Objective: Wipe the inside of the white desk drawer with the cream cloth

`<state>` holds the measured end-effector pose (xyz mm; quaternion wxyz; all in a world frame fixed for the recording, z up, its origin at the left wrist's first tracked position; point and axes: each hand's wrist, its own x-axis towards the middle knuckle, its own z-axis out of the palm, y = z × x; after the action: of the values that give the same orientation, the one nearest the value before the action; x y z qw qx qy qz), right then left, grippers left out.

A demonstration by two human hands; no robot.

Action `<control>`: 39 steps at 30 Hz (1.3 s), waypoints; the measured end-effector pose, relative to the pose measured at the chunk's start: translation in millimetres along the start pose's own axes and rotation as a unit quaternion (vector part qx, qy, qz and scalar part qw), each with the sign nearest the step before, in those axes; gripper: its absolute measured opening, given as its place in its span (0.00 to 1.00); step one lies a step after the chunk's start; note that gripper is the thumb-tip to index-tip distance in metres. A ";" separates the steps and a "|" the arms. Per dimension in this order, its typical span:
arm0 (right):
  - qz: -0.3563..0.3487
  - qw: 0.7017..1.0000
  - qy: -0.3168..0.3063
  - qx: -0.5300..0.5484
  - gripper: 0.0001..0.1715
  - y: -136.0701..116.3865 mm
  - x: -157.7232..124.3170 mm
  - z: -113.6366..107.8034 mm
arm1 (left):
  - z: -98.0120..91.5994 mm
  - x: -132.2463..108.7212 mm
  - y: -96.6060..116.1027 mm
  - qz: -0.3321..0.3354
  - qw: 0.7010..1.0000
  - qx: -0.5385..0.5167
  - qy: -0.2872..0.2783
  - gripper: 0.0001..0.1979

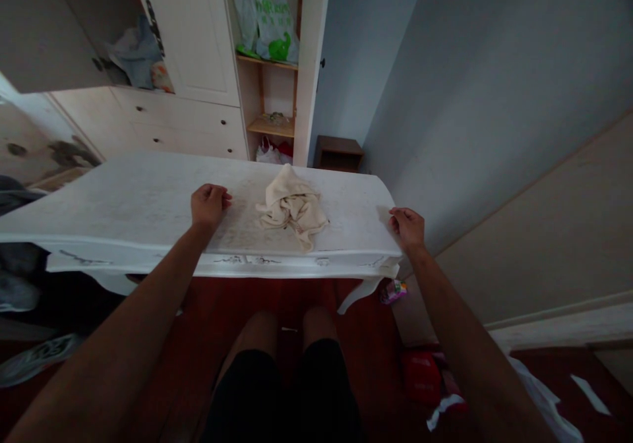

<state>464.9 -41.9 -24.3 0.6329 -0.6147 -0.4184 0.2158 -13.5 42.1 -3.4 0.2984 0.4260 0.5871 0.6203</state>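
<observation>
A crumpled cream cloth (293, 207) lies in the middle of a white table top (123, 199). My left hand (209, 204) rests on the table to the left of the cloth, fingers curled into a loose fist, holding nothing. My right hand (407, 227) sits at the table's right end with the fingers bent over the edge. Neither hand touches the cloth. My knees (287, 337) show below the table's front edge.
A white wardrobe (198, 41) with drawers and open shelves holding plastic bags (270, 14) stands behind the table. A small dark stool (340, 151) sits by the grey wall. A red item (420, 374), paper scraps and a shoe (39, 357) lie on the dark red floor.
</observation>
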 end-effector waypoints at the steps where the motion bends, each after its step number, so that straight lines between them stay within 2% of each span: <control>1: 0.000 1.000 0.001 0.000 0.20 -0.1 0.0 -0.1 | 0.1 -0.6 0.5 0.000 1.000 0.003 -0.001 0.04; 13: -0.016 1.000 0.001 -0.011 0.18 6.7 3.6 -1.7 | 0.8 0.9 -1.5 0.004 1.000 0.019 -0.006 0.04; 19: 0.003 1.000 0.010 -0.019 0.16 3.8 3.6 -1.0 | 0.8 0.8 -3.3 0.012 1.000 0.008 -0.008 0.04; 33: -0.007 1.000 0.004 -0.017 0.16 3.4 3.7 -2.2 | 1.8 1.2 -1.5 -0.001 1.000 0.012 -0.008 0.06; 39: -0.001 1.000 0.016 -0.007 0.15 4.1 6.1 -1.1 | 0.3 3.3 -7.3 0.030 0.995 0.076 -0.049 0.05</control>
<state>470.1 -37.1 -26.5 0.6355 -0.6216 -0.4107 0.2027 -15.7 46.1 -10.1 0.2750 0.4949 0.6039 0.5611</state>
